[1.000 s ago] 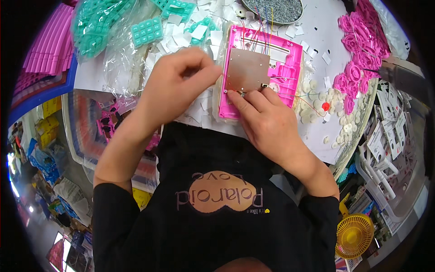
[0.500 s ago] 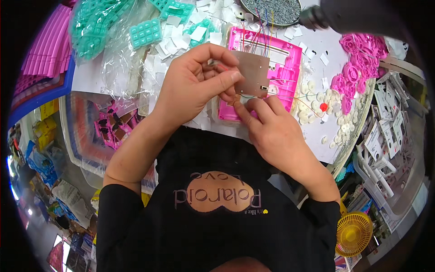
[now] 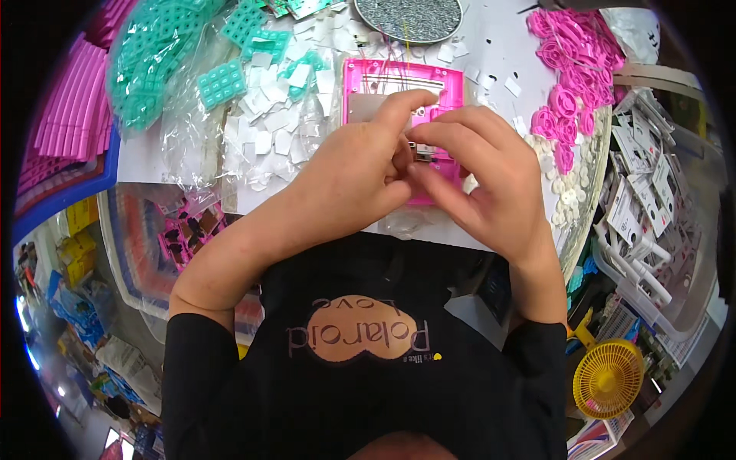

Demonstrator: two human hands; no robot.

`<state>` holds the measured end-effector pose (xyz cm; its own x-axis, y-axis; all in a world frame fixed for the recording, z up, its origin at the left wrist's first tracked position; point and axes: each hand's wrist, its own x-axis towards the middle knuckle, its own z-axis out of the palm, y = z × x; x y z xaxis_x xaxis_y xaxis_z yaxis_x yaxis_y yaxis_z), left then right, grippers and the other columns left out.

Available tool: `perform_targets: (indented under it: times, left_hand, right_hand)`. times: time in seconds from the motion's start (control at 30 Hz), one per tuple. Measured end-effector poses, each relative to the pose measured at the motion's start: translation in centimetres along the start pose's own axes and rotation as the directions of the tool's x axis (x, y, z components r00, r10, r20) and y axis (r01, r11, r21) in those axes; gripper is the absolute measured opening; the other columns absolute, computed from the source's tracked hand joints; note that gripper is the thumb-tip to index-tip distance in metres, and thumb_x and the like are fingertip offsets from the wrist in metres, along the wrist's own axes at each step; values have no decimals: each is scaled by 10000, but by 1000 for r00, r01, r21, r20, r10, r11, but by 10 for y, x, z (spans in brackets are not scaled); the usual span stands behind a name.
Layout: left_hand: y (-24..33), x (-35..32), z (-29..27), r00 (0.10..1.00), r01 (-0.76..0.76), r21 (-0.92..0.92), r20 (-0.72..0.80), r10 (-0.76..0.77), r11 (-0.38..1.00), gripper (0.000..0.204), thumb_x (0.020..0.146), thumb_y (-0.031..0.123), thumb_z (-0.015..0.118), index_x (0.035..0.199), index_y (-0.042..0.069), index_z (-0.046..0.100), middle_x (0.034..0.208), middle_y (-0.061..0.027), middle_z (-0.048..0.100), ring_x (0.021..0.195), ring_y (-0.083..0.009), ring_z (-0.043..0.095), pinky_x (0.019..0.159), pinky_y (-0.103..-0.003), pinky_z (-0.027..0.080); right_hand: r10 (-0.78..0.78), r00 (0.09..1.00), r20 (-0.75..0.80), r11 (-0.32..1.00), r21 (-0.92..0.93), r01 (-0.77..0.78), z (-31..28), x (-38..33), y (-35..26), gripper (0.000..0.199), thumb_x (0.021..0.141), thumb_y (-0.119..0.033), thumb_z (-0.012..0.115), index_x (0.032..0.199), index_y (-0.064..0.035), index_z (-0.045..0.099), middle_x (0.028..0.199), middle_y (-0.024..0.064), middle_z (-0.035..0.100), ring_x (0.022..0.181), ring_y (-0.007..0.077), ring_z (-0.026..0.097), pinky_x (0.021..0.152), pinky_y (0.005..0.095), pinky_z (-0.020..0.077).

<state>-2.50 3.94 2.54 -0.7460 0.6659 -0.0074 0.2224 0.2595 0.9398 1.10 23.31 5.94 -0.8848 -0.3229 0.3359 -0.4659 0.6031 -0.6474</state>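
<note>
A bright pink plastic housing (image 3: 452, 80) lies on the worktable, with a flat grey-brown board (image 3: 360, 107) inside and thin coloured wires rising from its far end. My left hand (image 3: 353, 165) is over the housing's near left part, covering much of the board. Its index finger points ahead and the other fingers curl in; what they hold is hidden. My right hand (image 3: 494, 172) meets it from the right, thumb and index finger closing at a small dark and silvery part (image 3: 421, 151). Whether that part is gripped or only touched is unclear.
Teal keypads (image 3: 222, 83), clear plastic bags (image 3: 188, 130) and white paper pieces (image 3: 268, 115) lie to the left. A round tray of screws (image 3: 410, 37) stands at the back. Pink rings (image 3: 563, 115) and white buttons (image 3: 569, 195) lie right. A bin (image 3: 675, 322) holds white parts.
My left hand has come down and right, its pinch above the board now gone. My right hand has moved from the housing's near edge up to meet it. The whole view has shifted slightly.
</note>
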Motion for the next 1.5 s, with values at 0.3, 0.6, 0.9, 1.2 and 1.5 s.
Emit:
perform_targets:
  times: [0.3, 0.6, 0.9, 1.2, 1.5]
  left_hand:
    - [-4, -9, 4, 995, -86, 64, -50, 90, 994, 677, 833, -38, 723, 1457, 57, 477, 998, -88, 674, 760, -145, 616, 671, -270, 508]
    - [-30, -39, 10, 927, -376, 474, 177, 332, 797, 301, 739, 83, 818, 1005, 65, 676, 976, -84, 648, 904, -294, 632, 782, -416, 488]
    - [-30, -51, 8, 921, -279, 642, -33, 389, 715, 282, 742, 153, 836, 996, 121, 717, 1055, -5, 703, 989, -233, 606, 925, -438, 382]
    - [-45, -64, 5, 898, -328, 714, 32, 440, 619, 338, 739, 196, 839, 1063, 199, 741, 1137, 53, 710, 1015, -203, 586, 992, -465, 301]
    - [-25, -37, 43, 902, -409, 608, 155, 403, 681, 492, 767, 279, 788, 1232, 147, 696, 1160, 26, 629, 1047, -213, 561, 1031, -555, 298]
  right_hand:
    - [255, 946, 199, 965, -122, -234, -10, -43, 9, 160, 832, -73, 732, 970, -46, 655, 835, 128, 632, 770, 351, 643, 669, 437, 523]
    - [129, 954, 271, 914, -406, -8, -3, -69, -3, 80, 786, -86, 667, 826, -50, 609, 805, 75, 604, 764, 240, 636, 596, 371, 530]
    - [38, 941, 337, 967, -251, 51, -2, -63, 23, 180, 780, -89, 772, 938, -45, 698, 816, 71, 652, 702, 249, 645, 565, 386, 513]
    - [37, 993, 114, 994, 94, -48, 18, -103, 66, 206, 805, -95, 820, 1006, -90, 774, 723, 80, 701, 600, 235, 666, 539, 331, 505]
    - [136, 987, 82, 979, 140, -147, 22, -107, 62, 187, 807, -88, 819, 987, -65, 777, 802, 89, 743, 652, 229, 704, 584, 311, 540]
